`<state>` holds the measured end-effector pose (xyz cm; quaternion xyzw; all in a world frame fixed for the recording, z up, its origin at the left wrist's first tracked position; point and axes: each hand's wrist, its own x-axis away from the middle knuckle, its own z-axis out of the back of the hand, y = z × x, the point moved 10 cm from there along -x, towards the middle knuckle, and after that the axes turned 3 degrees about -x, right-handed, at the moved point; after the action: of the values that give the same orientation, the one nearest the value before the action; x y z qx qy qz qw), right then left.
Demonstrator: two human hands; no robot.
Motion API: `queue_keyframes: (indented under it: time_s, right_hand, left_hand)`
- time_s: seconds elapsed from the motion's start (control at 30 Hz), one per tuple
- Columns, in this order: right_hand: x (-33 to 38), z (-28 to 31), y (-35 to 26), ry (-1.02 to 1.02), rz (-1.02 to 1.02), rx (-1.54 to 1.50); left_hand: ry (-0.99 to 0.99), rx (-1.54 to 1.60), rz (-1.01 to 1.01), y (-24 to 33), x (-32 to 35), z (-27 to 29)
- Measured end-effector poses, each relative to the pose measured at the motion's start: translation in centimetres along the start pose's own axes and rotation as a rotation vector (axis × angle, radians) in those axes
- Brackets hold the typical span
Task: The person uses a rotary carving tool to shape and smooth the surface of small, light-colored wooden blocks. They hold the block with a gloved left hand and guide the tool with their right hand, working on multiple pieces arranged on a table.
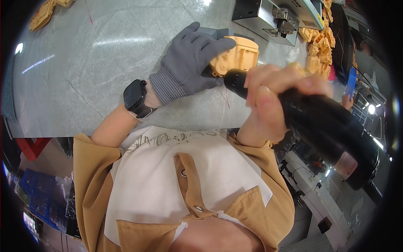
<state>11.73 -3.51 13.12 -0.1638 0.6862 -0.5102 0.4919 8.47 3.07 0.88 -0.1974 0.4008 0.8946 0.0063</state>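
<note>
My left hand [191, 59], in a grey knit glove, is closed around a yellow-orange plastic housing [245, 53] and steadies it over the table. Behind the housing a grey block [224, 32] shows in part. Bare-skinned, my right hand [277, 94] wraps round a black electric screwdriver [331, 126]. The tool's narrow front end points left at the lower side of the housing, close to my gloved fingertips. Its tip is hidden, so I cannot tell if it touches.
A metal box-shaped machine [268, 21] stands at the far right of the grey table [105, 75]. Several yellow-orange parts [319, 50] are heaped beside it, and more parts [42, 16] lie at the far left. A blue crate [42, 193] is below on the left.
</note>
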Motion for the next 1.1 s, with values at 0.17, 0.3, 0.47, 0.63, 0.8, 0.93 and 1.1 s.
queue_keyframes:
  time_s: [0.17,0.3,0.47,0.63,0.8,0.93,1.1]
  right_hand:
    - [-0.1,-0.4,0.1,-0.023,-0.006,0.009]
    - [-0.3,-0.4,0.0,-0.033,-0.018,-0.011]
    - [-0.3,0.2,0.4,-0.019,-0.052,-0.009]
    - [-1.0,3.3,-3.0,-0.006,0.14,-0.2]
    - [-5.0,13.5,-2.2,0.569,0.153,0.258]
    - [-5.8,13.2,-0.7,0.705,0.152,0.357]
    - [-3.7,12.1,-0.4,0.577,0.026,0.133]
  left_hand:
    - [0.0,0.001,0.009,-0.2,0.1,0.0]
    - [-0.002,0.011,0.006,0.0,-0.1,0.1]
    - [-0.013,0.003,0.017,-0.1,-0.1,-0.1]
    - [-0.042,0.002,0.006,0.2,-1.0,-0.1]
    - [-0.069,-0.028,0.038,0.6,-0.7,-0.2]
    - [-0.077,-0.013,0.027,0.7,-0.5,-0.4]
    - [-0.047,-0.023,0.011,0.5,-1.1,0.1]
